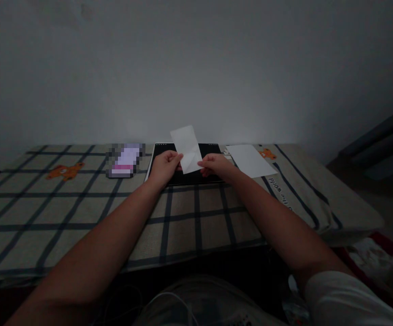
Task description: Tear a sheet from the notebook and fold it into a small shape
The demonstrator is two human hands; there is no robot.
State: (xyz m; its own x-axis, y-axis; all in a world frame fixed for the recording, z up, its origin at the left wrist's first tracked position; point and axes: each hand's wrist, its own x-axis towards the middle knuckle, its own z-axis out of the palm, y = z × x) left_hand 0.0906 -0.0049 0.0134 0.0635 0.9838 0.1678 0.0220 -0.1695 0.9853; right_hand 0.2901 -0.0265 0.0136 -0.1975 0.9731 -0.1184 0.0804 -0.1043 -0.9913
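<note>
A small white sheet of paper (pixel 187 142) is held up between my two hands, tilted, with crease lines across its lower part. My left hand (pixel 165 166) pinches its lower left edge. At the lower right corner, the thumb and fingers of my right hand (pixel 216 165) close on the same sheet. Directly beneath lies a flat black pad (pixel 186 179) with a row of small pale marks along its far edge. To the right of the pad, another white sheet (pixel 250 160) rests flat on the tablecloth.
A checked tablecloth (pixel 182 203) with printed orange bears covers the table, which stands against a grey wall (pixel 196 68). A phone with a blurred screen (pixel 126 160) lies on the left. Below the table's right end is a red container (pixel 389 244) holding crumpled white material.
</note>
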